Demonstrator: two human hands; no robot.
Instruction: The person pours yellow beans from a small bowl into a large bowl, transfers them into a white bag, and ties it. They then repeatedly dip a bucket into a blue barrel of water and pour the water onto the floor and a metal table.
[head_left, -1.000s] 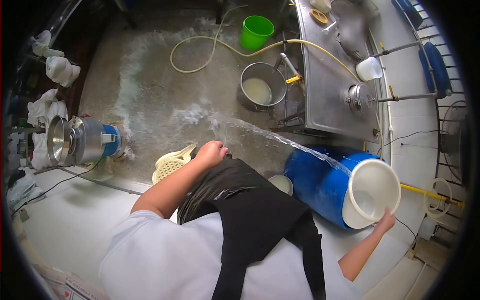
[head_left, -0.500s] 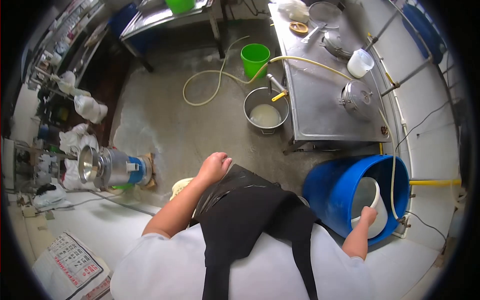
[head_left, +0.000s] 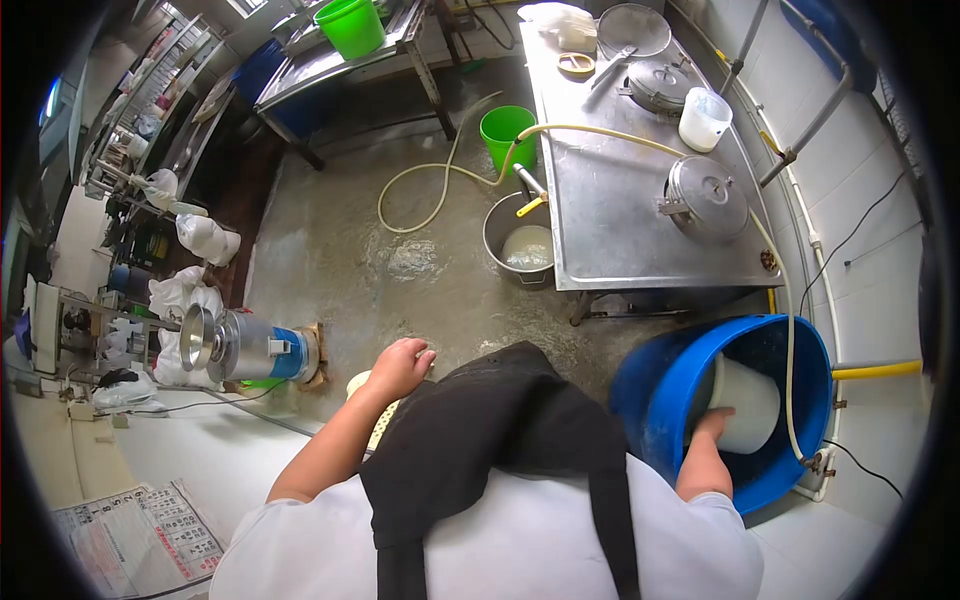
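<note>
My right hand [head_left: 712,424] reaches into the large blue barrel [head_left: 655,400] and grips the rim of a white bucket [head_left: 748,405], which lies tilted inside it. Part of that hand's fingers is hidden behind the rim. My left hand [head_left: 401,369] hangs over the floor beside the black apron [head_left: 470,420], fingers curled loosely; whether they enclose anything does not show. A pale hose [head_left: 790,370] runs down across the barrel's mouth.
A steel table [head_left: 620,220] bears lidded pots [head_left: 708,195] and a white tub [head_left: 705,118]. On the floor stand a green bucket [head_left: 505,135], a metal pot with cloudy liquid [head_left: 528,247] and a steel machine [head_left: 250,345].
My right hand and the white bucket have gone deeper into the barrel, and the bucket's opening has turned away from view. My left hand has shifted slightly left and down.
</note>
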